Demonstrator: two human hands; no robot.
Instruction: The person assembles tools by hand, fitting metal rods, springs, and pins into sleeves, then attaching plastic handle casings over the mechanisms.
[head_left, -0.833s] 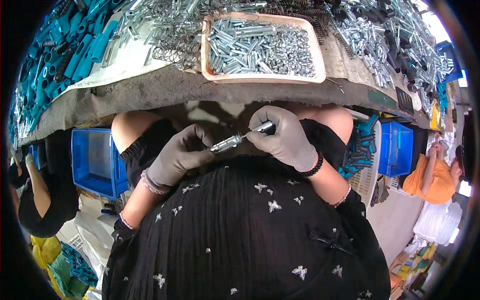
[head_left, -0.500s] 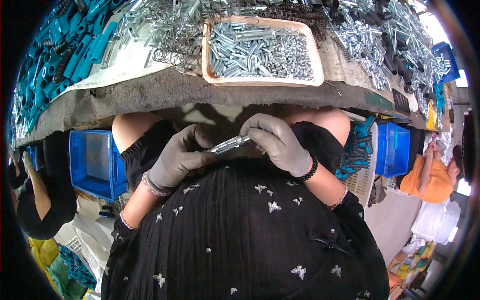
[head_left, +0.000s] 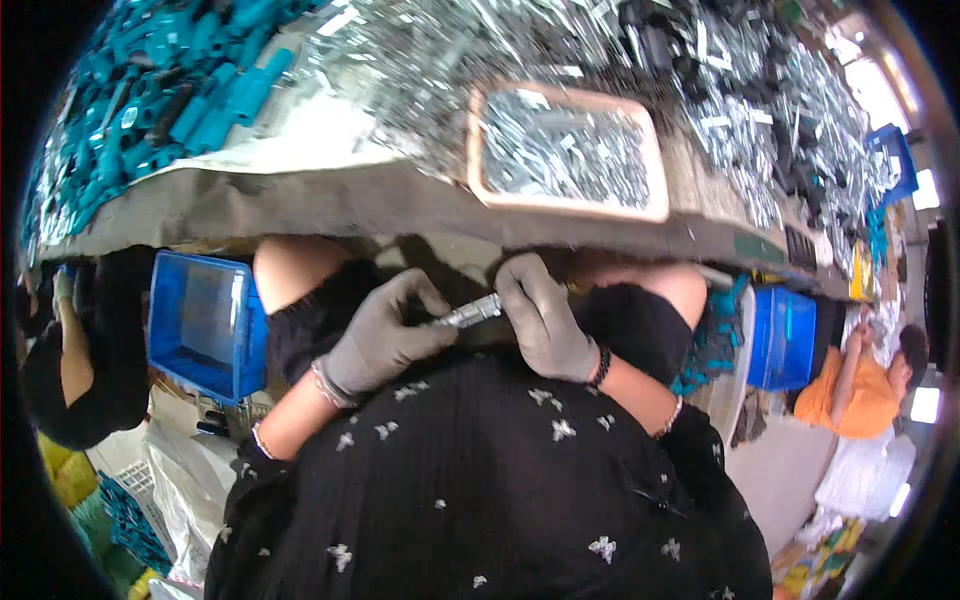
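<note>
Both my hands wear grey gloves and meet above my lap, just below the table edge. Between them lies a slotted silvery metal tube (head_left: 473, 312), blurred by motion. My left hand (head_left: 385, 335) pinches its left end between thumb and fingers. At the other end, the closed fingers of my right hand (head_left: 545, 320) grip the tube. Beyond my hands, on the table, a pale tray (head_left: 478, 150) holds many small silvery metal pins and fittings.
Teal plastic sleeves (head_left: 215, 110) heap up at the table's left. Loose metal rods (head_left: 740, 130) and black parts cover its right. Blue crates (head_left: 205, 385) (head_left: 783, 335) stand low on both sides. A person in orange (head_left: 850, 395) sits far right; another in black (head_left: 70, 370) sits left.
The whole view has shifted and blurred, with the tray now further right and lower. Both hands still hold the metal tube; my right fingers have straightened and point more upward.
</note>
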